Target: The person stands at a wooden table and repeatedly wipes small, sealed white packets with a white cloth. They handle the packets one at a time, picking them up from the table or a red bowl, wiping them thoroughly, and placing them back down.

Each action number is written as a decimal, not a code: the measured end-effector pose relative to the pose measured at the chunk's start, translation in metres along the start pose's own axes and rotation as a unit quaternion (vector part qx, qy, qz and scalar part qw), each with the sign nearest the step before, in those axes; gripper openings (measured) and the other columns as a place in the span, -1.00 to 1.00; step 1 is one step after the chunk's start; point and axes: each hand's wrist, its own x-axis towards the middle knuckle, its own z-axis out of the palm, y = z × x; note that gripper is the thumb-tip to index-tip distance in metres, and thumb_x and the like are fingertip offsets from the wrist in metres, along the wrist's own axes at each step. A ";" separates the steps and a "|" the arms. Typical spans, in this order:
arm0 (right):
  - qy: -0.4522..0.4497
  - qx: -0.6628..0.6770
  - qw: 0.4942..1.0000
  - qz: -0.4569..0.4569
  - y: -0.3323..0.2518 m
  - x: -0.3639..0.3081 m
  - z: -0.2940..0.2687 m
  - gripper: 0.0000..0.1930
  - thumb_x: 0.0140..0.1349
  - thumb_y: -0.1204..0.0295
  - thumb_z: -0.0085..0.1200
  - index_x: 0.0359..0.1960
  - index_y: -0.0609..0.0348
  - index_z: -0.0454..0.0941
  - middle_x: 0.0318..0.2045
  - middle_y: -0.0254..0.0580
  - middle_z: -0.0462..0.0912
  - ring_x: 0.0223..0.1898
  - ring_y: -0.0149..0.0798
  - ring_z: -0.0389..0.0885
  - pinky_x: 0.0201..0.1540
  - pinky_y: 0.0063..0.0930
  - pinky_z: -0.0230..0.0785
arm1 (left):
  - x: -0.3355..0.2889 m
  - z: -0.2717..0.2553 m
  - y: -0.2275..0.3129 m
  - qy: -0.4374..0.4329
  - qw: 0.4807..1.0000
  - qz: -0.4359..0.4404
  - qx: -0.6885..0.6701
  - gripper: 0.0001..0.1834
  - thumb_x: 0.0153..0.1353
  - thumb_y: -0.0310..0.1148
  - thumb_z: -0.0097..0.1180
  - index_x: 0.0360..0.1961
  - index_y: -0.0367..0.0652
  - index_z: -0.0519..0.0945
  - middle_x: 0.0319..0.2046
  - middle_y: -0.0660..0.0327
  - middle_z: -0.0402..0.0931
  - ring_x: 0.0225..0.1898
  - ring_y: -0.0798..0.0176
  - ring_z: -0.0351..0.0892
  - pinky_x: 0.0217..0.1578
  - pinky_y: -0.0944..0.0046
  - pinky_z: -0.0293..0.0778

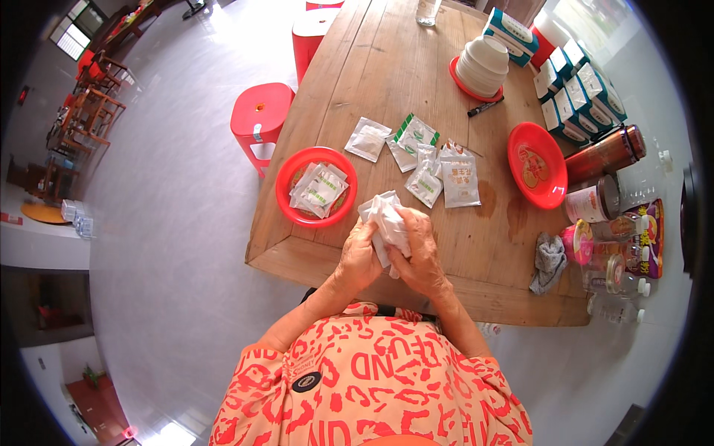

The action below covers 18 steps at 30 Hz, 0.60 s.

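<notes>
A crumpled white tissue (390, 227) is held between my two hands at the near edge of the wooden table. My left hand (359, 256) grips it from the left with bent fingers. On the other side, my right hand (421, 256) closes round it, thumb pressed in low. Whether anything lies inside the folds is hidden. Just left of the tissue stands a red plastic basin (285, 204) with several white sachets (321, 191) in it. Beyond my hands lie more loose packets: a flat white sachet (368, 139), a green-edged packet (416, 134) and a larger white packet (461, 180).
A red plate (554, 195) lies to the right, near a grey cloth (550, 262) and clear bottles (604, 274). Farther back are stacked white bowls (483, 65), a black marker (485, 107), tissue boxes (584, 100) and a glass (428, 11). Red stools (262, 111) stand left of the table.
</notes>
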 end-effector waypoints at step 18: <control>-0.041 -0.013 0.997 -0.059 -0.023 -0.016 -0.005 -0.61 -0.07 0.38 0.34 -0.14 0.16 0.62 -0.06 0.07 0.51 -0.08 0.11 0.57 -0.16 -0.15 0.54 | -0.032 -0.011 -0.009 0.010 1.000 -0.002 0.025 -0.58 0.51 -0.16 -0.23 0.19 -0.21 0.39 0.05 0.11 0.52 0.07 0.18 0.54 0.15 0.10 0.45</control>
